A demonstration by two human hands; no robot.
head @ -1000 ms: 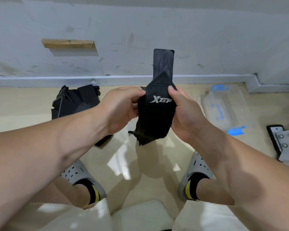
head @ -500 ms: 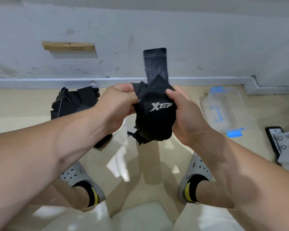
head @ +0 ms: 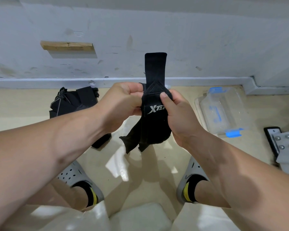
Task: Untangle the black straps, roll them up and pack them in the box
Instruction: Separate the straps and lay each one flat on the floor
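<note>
At the centre of the frame a black strap (head: 154, 129) of soft, matte fabric is held up above the floor between both hands. The left hand (head: 122, 104) has its grip curled round the strap's left edge, fingers folded in and pinching the cloth. The right hand (head: 178, 117) grips the right side, its thumb pressed flat on the front beside a white printed logo. A flat tab with rounded corners stands upright from the top of the bundle, joined at a stitched triangular seam, and two limp, ragged-edged ends hang below the hands. Left of centre, a heap of more black straps (head: 73, 102) with thin cords lies on the glossy beige floor (head: 140, 172) near the skirting. At the right of the frame a clear plastic box (head: 223, 110) with blue clips sits on the floor, well apart from the held strap. A short wooden block (head: 68, 46) is fixed to the scuffed grey wall at the upper left.
</note>
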